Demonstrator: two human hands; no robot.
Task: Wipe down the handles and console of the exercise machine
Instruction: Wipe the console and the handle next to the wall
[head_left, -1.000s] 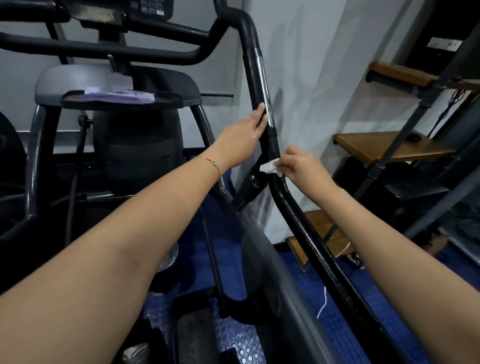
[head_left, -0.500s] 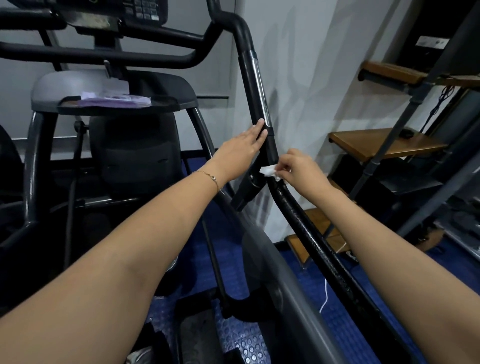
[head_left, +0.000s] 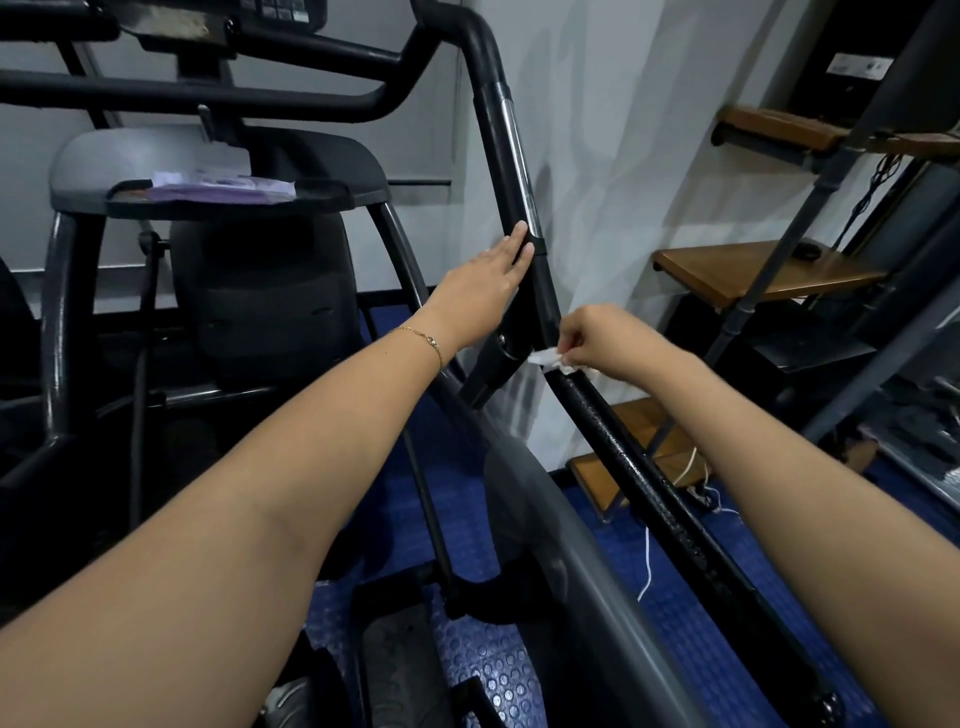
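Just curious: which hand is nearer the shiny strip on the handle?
Left. The left hand rests by the strip, at its foot; the right hand pinches a wipe farther down.

Cool, dim indoor light falls from above, leaving the white wall (head_left: 623, 156) the brightest area, crossed by soft overlapping shadows of the bars (head_left: 208, 98), while the machine's black housing (head_left: 270, 312) and the left edge sink into near-black. A thin glare line runs down the chrome strip (head_left: 517, 150) on the handle (head_left: 493, 156), a pale sheen sits on the blue studded floor mat (head_left: 488, 660), and the white wipe (head_left: 543, 357) pinched in the right hand (head_left: 597, 338) is almost blown out. The wide-angle lens bows the handle and stretches both forearms (head_left: 260, 519) towards the bottom corners, where the picture turns softer than the centre.
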